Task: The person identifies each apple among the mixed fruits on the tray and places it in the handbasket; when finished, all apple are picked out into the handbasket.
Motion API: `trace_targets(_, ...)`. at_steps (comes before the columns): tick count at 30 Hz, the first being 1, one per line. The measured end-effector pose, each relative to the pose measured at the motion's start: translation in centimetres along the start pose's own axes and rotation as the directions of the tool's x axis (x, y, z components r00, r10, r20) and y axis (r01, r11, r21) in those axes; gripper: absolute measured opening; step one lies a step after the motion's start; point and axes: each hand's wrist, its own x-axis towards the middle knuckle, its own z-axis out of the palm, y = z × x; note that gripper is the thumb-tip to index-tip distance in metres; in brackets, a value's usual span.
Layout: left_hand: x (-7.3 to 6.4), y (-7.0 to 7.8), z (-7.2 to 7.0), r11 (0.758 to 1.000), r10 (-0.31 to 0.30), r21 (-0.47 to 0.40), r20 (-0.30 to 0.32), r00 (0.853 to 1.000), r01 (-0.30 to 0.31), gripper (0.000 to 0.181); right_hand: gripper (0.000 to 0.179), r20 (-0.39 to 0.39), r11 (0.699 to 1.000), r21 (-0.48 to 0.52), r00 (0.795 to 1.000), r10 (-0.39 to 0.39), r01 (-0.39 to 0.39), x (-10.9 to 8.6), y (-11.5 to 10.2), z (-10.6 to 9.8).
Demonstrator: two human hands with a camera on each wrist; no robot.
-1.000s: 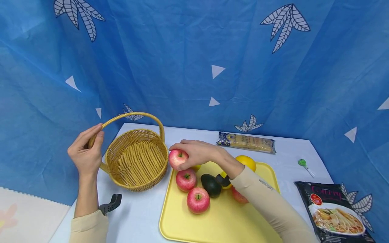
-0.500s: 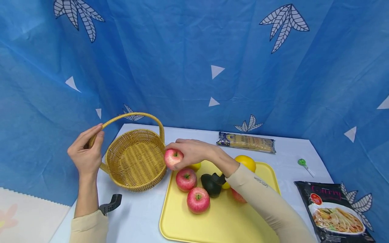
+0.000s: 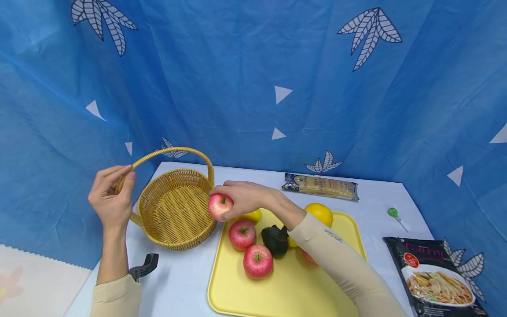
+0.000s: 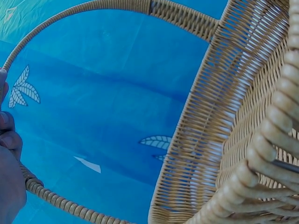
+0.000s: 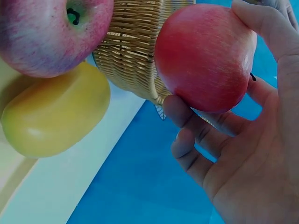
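Observation:
My left hand [image 3: 112,193] grips the arched handle [image 3: 174,150] of a round wicker basket [image 3: 178,240]. In the left wrist view the fingers curl round that handle [image 4: 70,11]. The basket's woven inside shows bare. Between the thumb and fingers of my right hand [image 3: 247,198] is a red apple [image 3: 219,207], held by the basket's right rim. The right wrist view has the apple [image 5: 205,56] in front of the basket's wall, with the right hand [image 5: 252,154] below and beside it. A yellow mango-like fruit [image 5: 58,112] lies under the right hand, partly hidden in the head view.
A yellow tray [image 3: 277,290] bears two red apples [image 3: 258,262], a dark green avocado [image 3: 274,242], a yellow fruit [image 3: 320,213] and another red fruit, partly covered by the right forearm. A noodle packet [image 3: 321,186], a green lollipop [image 3: 393,212] and a black curry packet [image 3: 435,277] lie around it.
My right hand has moved left with the apple, from above the tray's corner to the basket's right rim. More of the yellow fruit beneath shows. The left hand and basket have hardly moved.

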Motion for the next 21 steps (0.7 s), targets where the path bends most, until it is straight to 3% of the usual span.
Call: trace_targets(21,0.0,0.0,-0.1,1.0,-0.013,0.015,-0.006,1.0,0.013,0.016,0.068,0.012,1.0,0.029,1.0,-0.006,0.005,1.5,-0.4,0.3)
